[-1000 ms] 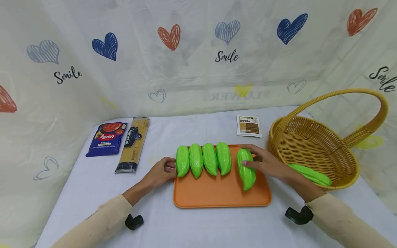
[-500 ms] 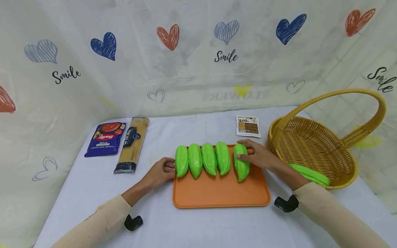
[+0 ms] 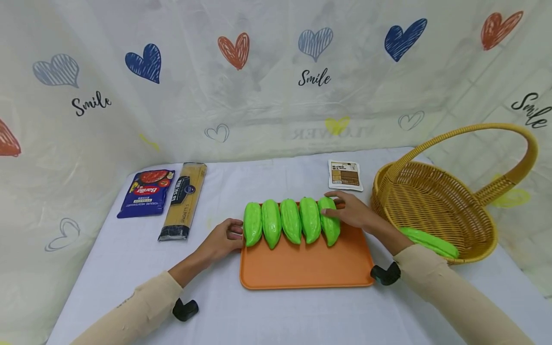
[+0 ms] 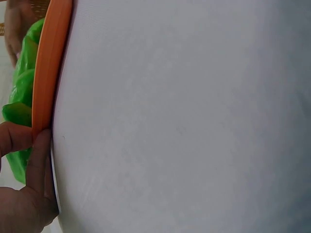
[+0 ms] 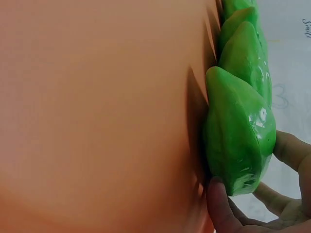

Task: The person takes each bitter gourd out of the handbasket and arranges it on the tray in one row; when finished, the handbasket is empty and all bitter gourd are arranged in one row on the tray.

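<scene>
Several plump, glossy green vegetables with ridged sides and pointed ends lie side by side along the far part of an orange tray (image 3: 306, 268). My right hand (image 3: 351, 211) holds the rightmost green vegetable (image 5: 238, 141), thumb on its near side and fingers around its far end. It sits against its neighbour (image 3: 310, 223) in the row. At the tray's left edge my left hand (image 3: 222, 239) pinches the rim (image 4: 46, 73), close beside the leftmost green vegetable (image 3: 252, 225).
A wicker basket (image 3: 435, 187) with a tall handle stands on the right, one long green vegetable (image 3: 431, 243) inside. At the back left lie a blue pouch (image 3: 146, 194) and a spaghetti pack (image 3: 184, 201). A small white-and-brown packet (image 3: 345, 175) lies behind the tray.
My right hand has moved left and slightly away from me, bringing the green vegetable across the tray up against the row. The left hand stays at the tray's edge.
</scene>
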Demonstrator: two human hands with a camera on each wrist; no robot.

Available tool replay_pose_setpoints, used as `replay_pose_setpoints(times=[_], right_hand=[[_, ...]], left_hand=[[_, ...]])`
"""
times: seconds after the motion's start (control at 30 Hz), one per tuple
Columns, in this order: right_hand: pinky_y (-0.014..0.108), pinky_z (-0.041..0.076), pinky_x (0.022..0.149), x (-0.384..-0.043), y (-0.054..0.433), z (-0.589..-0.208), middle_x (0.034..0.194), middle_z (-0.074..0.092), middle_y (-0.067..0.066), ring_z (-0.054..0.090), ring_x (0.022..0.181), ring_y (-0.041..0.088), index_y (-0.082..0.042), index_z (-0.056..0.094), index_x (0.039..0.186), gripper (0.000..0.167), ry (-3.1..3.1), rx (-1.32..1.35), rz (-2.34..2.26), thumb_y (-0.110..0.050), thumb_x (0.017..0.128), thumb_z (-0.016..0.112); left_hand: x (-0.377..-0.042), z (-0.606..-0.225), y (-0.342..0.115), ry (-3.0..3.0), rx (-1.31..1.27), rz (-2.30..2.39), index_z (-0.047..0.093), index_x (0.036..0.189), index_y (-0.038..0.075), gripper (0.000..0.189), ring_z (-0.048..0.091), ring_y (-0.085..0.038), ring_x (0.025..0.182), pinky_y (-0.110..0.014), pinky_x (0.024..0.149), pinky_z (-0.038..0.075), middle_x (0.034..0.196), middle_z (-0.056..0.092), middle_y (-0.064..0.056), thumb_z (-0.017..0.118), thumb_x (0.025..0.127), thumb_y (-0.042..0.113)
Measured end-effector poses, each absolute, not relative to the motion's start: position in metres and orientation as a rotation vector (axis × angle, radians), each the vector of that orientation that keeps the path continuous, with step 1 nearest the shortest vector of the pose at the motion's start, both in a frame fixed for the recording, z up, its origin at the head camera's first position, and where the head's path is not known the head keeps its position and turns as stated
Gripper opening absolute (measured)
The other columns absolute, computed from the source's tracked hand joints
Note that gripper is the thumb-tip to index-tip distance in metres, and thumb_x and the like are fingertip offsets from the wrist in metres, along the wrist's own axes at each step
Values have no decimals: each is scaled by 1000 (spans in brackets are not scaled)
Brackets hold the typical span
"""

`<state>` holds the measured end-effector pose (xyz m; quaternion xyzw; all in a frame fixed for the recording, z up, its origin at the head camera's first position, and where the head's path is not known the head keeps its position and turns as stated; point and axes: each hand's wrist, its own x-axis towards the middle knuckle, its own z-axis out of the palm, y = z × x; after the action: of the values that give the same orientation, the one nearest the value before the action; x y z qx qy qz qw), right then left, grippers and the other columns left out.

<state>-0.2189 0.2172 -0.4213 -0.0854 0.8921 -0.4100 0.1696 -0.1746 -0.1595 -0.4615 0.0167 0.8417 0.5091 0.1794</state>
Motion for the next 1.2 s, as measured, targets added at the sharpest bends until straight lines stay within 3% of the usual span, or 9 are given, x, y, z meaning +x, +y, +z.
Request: replay_pose_setpoints(times=[1.2], right_hand=[[55, 50, 101, -222, 216, -422, 141, 52, 30, 52, 130, 44, -3, 40, 151, 71, 2554, -258, -1148, -38, 95, 67]], left_hand=[[-178, -465, -158, 2390, 25, 1419, 50, 139, 4, 60, 63, -21, 106, -31, 87, 59, 122, 60, -12, 73, 85, 13]])
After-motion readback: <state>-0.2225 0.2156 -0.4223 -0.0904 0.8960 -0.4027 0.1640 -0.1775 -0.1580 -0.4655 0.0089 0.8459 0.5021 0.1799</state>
